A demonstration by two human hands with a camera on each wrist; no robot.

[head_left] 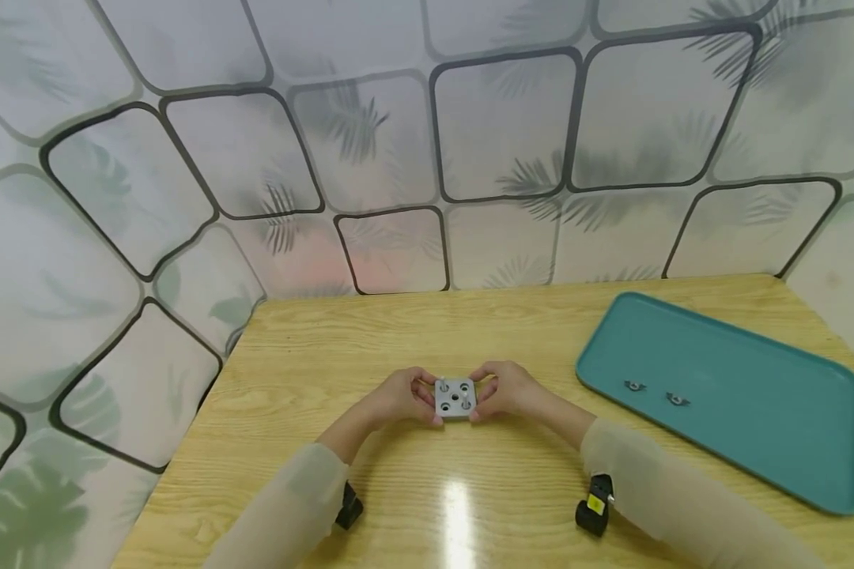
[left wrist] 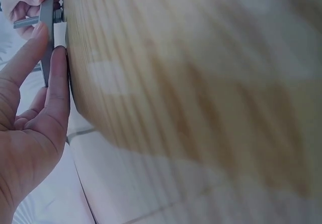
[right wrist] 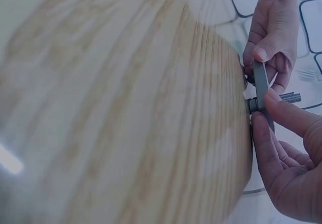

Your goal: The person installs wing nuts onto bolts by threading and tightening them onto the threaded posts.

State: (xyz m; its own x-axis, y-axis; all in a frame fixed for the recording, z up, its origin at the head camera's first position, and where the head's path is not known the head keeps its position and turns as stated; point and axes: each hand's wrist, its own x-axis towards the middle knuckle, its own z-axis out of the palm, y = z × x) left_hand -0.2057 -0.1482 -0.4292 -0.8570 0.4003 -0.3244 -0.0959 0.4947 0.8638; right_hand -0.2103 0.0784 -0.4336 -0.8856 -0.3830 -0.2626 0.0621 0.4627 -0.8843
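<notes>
Holding a square metal plate (head_left: 455,390) flat between two hands, over the middle of the table (head_left: 313,340). Cannot tell whether lifted slightly or resting on the bolt heads (right wrist: 252,104) underneath. Fitted with two bolts (right wrist: 290,97) through diagonally opposite corner holes, threaded ends up.

Pinching the left edge with the left hand (head_left: 402,397) and the right edge with the right hand (head_left: 508,389), with fingers closed down to the plate's thickness, above and below, on both sides.

Probably at the step of steadying the plate with the bolts seated, with no nut visible on either thread. Next, likely to call for keeping everything level and the bolts from dropping out with one hand, then freeing the other to reach rightward.

Over there, on a teal tray (head_left: 768,411), two wing nuts (head_left: 635,386) near the long near edge, well apart from the plate.
</notes>
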